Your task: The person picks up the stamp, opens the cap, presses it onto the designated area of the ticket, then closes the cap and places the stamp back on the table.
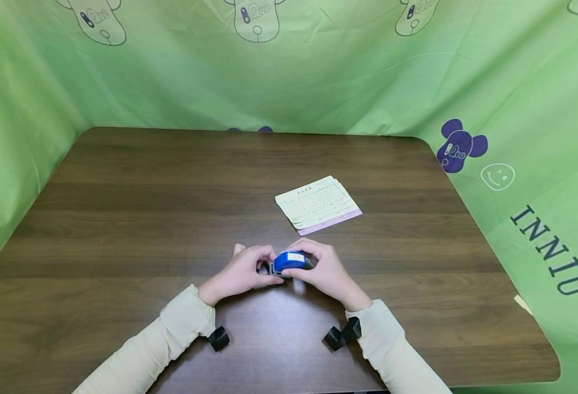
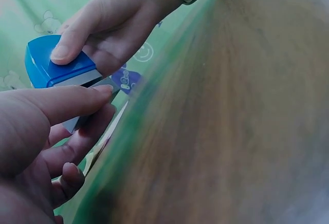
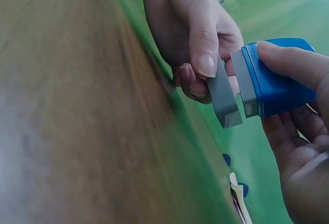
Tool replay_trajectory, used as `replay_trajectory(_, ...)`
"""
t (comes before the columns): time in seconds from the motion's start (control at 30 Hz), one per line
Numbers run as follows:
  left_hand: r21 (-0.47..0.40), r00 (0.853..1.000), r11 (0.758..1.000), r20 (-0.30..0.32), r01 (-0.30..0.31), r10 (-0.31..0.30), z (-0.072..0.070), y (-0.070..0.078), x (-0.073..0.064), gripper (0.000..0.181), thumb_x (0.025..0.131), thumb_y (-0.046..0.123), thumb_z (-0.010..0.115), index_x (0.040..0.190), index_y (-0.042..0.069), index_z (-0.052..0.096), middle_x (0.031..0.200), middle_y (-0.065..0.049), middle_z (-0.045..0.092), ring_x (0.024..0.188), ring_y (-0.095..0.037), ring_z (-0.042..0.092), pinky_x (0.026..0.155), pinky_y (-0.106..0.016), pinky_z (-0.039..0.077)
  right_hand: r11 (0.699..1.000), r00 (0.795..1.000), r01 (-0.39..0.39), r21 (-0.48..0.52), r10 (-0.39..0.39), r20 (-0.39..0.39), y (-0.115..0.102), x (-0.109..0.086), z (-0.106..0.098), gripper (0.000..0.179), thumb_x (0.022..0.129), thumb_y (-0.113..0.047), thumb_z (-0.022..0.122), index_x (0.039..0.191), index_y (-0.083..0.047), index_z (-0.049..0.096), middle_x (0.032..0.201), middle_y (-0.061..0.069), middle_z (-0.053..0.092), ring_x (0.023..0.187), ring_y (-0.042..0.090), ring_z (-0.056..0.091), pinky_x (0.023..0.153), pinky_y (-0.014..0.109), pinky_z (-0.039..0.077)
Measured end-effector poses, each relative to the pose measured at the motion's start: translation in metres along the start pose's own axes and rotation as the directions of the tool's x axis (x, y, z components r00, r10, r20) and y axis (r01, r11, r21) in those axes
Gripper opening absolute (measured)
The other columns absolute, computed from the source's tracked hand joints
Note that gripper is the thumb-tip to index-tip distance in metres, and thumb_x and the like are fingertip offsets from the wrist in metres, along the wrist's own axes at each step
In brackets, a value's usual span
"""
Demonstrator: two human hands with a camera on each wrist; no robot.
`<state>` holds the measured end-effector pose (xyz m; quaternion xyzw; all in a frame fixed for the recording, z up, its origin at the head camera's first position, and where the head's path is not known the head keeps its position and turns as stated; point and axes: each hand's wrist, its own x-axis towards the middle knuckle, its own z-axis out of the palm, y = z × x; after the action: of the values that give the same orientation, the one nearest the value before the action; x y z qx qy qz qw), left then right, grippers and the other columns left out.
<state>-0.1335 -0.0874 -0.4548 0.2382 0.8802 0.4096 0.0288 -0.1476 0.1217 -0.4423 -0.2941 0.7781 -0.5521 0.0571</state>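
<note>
Over the near middle of the table, my right hand (image 1: pixel 324 267) grips a blue self-inking stamp (image 1: pixel 289 260) with a white label on top. My left hand (image 1: pixel 247 269) pinches a grey cap (image 3: pixel 222 98) between thumb and fingers. In the right wrist view a narrow slit shows between the cap and the grey base of the stamp, wider at one end, with the cap slightly tilted. The right thumb (image 2: pixel 61 53) lies along the blue body in the left wrist view. The stamp's printing face is hidden.
Beyond the hands a pad of printed forms (image 1: pixel 318 203) with a purple lower edge lies on the brown wooden table (image 1: pixel 171 186). Green printed cloth (image 1: pixel 318 87) hangs behind and beside the table. Black wrist devices (image 1: pixel 218 339) sit at both cuffs.
</note>
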Motion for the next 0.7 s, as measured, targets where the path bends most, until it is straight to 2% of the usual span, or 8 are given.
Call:
replay_trajectory(0.5,-0.021,1.000,1.000,-0.019,-0.001,0.000,0.0020,-0.0004,0.0000,0.026,0.074,0.027,0.084,0.079,0.021,0.059,0.063,0.014,0.059,0.059,0.002,0.043,0.074,-0.030,0.021,1.000,1.000,0.026,-0.011,-0.026,0.012,0.0037,0.0003,0.0020,0.024,0.077,-0.006,0.080,0.099,-0.008,0.071,0.098,0.007,0.071,0.093,0.007,0.064,0.087,0.023,0.052)
replay_trajectory(0.7,-0.031,1.000,0.999,-0.020,-0.008,0.008,0.0032,-0.0005,-0.0001,0.026,0.074,0.027,0.083,0.079,0.021,0.058,0.065,0.014,0.062,0.061,-0.001,0.044,0.075,-0.030,0.021,0.999,0.999,0.031,-0.023,-0.031,0.012,0.0050,0.0004,0.0024,0.024,0.077,-0.006,0.080,0.099,-0.008,0.071,0.098,0.007,0.071,0.093,0.007,0.063,0.088,0.023,0.051)
